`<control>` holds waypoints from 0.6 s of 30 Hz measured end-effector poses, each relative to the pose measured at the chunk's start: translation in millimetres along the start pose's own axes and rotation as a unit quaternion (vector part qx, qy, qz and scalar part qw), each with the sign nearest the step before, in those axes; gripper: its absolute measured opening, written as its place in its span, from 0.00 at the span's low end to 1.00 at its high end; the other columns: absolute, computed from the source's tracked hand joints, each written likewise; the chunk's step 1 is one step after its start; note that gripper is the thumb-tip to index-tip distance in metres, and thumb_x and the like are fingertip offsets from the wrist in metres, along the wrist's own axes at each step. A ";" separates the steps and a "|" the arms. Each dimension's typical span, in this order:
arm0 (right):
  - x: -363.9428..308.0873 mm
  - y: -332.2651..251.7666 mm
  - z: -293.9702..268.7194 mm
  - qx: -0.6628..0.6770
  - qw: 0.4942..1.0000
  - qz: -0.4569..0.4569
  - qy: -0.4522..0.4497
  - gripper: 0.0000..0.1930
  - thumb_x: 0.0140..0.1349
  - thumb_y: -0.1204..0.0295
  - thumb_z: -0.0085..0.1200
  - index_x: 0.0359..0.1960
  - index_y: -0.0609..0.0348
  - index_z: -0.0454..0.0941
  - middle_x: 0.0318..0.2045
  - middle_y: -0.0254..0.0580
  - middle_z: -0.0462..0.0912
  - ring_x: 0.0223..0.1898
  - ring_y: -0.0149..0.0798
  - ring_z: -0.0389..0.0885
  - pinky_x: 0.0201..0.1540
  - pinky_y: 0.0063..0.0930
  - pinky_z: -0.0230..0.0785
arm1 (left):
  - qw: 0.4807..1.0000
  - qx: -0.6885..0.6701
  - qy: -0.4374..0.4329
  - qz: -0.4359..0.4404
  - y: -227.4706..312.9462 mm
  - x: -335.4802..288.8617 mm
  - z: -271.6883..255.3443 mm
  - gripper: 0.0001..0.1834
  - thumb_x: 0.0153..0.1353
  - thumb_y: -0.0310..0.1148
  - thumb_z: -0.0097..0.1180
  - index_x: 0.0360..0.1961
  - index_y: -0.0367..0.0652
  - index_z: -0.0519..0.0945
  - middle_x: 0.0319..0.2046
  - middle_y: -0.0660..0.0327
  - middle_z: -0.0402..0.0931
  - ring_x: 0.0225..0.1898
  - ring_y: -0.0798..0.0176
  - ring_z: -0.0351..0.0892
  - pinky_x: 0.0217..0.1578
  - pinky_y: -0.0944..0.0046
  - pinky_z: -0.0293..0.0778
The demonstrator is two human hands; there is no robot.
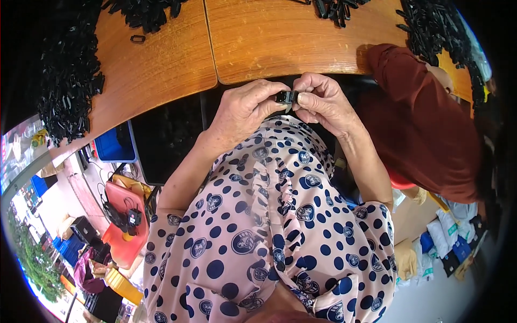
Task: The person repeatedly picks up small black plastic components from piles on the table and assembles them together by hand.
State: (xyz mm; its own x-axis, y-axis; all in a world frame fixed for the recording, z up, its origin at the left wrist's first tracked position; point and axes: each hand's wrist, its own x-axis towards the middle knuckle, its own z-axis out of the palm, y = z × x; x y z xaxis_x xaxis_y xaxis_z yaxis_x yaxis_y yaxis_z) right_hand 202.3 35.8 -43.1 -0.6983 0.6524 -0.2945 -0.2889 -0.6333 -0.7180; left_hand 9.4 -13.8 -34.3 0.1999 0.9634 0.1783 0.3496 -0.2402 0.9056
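Just off the table's front edge, both hands meet at a small black plastic piece point(286, 97). My left hand point(241, 112) pinches one end of it between thumb and fingers. At the other end, the thumb and curled fingers of my right hand point(327, 105) grip it. Fingertips cover parts of the piece, so its full shape is hidden. A small pale sliver shows just below it; what this is I cannot tell. One loose black ring-shaped piece point(138, 39) lies on the wooden table point(161, 64) farther off.
Heaps of black pieces cover the table's left side point(67, 81), far edge point(151, 13) and right side point(431, 32). A person in a dark red top point(425, 124) is close on my right. Left and below are a blue bin point(117, 146) and a red chair point(126, 237).
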 end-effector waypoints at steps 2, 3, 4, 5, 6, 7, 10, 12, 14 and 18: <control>0.2 2.1 -0.8 0.002 1.000 0.003 -0.003 0.06 0.57 0.74 0.58 0.31 0.61 0.74 0.22 0.36 0.77 0.16 0.26 0.70 0.15 0.13 0.54 | 1.000 0.002 -0.008 -0.011 0.4 -0.4 -1.2 0.14 0.50 0.26 0.62 0.40 0.39 0.78 0.30 0.57 0.78 0.30 0.61 0.80 0.29 0.66 0.76; 0.4 3.3 -1.2 0.000 1.000 0.004 -0.003 0.06 0.57 0.74 0.58 0.31 0.61 0.74 0.22 0.36 0.77 0.17 0.25 0.70 0.15 0.13 0.54 | 1.000 0.005 -0.016 -0.020 0.6 -0.6 -1.5 0.14 0.50 0.26 0.62 0.40 0.40 0.78 0.30 0.57 0.78 0.29 0.61 0.80 0.29 0.66 0.76; 0.5 4.2 -1.4 -0.002 1.000 0.007 -0.004 0.06 0.57 0.74 0.58 0.31 0.61 0.74 0.22 0.36 0.77 0.17 0.24 0.70 0.15 0.13 0.53 | 1.000 0.004 -0.016 -0.021 -0.3 -1.3 -1.3 0.14 0.50 0.26 0.62 0.40 0.40 0.78 0.30 0.57 0.78 0.29 0.61 0.80 0.29 0.66 0.76; 0.2 3.2 -0.6 -0.002 1.000 0.007 -0.004 0.06 0.57 0.74 0.58 0.31 0.61 0.74 0.22 0.36 0.77 0.17 0.24 0.70 0.15 0.13 0.53 | 1.000 0.019 -0.009 -0.006 -1.7 -2.1 -0.8 0.14 0.49 0.27 0.62 0.39 0.40 0.78 0.30 0.57 0.78 0.30 0.60 0.80 0.29 0.66 0.76; -0.2 0.3 1.2 -0.022 0.999 0.028 0.004 0.06 0.57 0.74 0.58 0.31 0.60 0.74 0.21 0.35 0.77 0.17 0.24 0.70 0.15 0.13 0.53 | 0.999 0.034 -0.002 0.009 -2.9 -2.8 -0.6 0.14 0.49 0.27 0.62 0.39 0.40 0.78 0.30 0.57 0.78 0.30 0.60 0.80 0.28 0.66 0.76; -0.7 -1.6 2.4 -0.041 0.998 0.048 0.014 0.06 0.57 0.73 0.58 0.31 0.60 0.74 0.21 0.34 0.77 0.18 0.23 0.71 0.16 0.13 0.54 | 0.999 0.033 -0.004 0.008 -4.7 -3.8 -0.8 0.14 0.49 0.27 0.62 0.39 0.40 0.78 0.30 0.57 0.78 0.30 0.60 0.80 0.28 0.66 0.76; -0.8 -5.6 6.0 -0.209 0.975 0.062 0.052 0.06 0.58 0.72 0.58 0.30 0.59 0.74 0.20 0.33 0.76 0.18 0.22 0.71 0.15 0.12 0.53 | 0.987 0.140 0.004 0.084 -8.5 -7.1 -4.2 0.13 0.49 0.27 0.62 0.37 0.39 0.77 0.30 0.57 0.78 0.30 0.58 0.80 0.28 0.65 0.76; -0.1 -5.8 6.8 -0.207 0.973 0.087 0.048 0.07 0.57 0.71 0.59 0.30 0.59 0.75 0.21 0.33 0.77 0.19 0.22 0.73 0.16 0.11 0.56 | 0.979 0.176 -0.010 0.104 -8.1 -8.3 -7.3 0.13 0.49 0.27 0.61 0.37 0.39 0.76 0.29 0.57 0.77 0.29 0.57 0.79 0.28 0.65 0.75; 3.0 -6.1 1.8 -0.207 0.971 0.110 0.045 0.08 0.56 0.70 0.60 0.30 0.60 0.76 0.22 0.33 0.77 0.20 0.23 0.74 0.17 0.11 0.60 | 0.980 0.178 -0.040 0.082 -7.1 -9.6 -8.3 0.13 0.49 0.27 0.61 0.37 0.39 0.75 0.29 0.57 0.77 0.29 0.57 0.79 0.28 0.65 0.75; 6.4 -1.5 -14.4 -0.113 0.971 0.209 -0.026 0.08 0.57 0.69 0.59 0.30 0.59 0.75 0.23 0.37 0.79 0.21 0.26 0.77 0.16 0.11 0.60 | 0.974 0.182 -0.116 0.062 -2.7 -6.3 -11.1 0.12 0.50 0.27 0.60 0.37 0.39 0.75 0.28 0.56 0.76 0.29 0.55 0.79 0.28 0.63 0.75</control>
State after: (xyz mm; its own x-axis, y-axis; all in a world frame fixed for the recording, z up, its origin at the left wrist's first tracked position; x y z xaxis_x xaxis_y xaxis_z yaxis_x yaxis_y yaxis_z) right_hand 207.7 46.9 -53.0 -0.7573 0.3332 -0.5617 0.1727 -0.7272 -0.6643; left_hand -2.9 -17.9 -33.6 0.4492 0.8811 0.1479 0.6024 -0.4210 0.6782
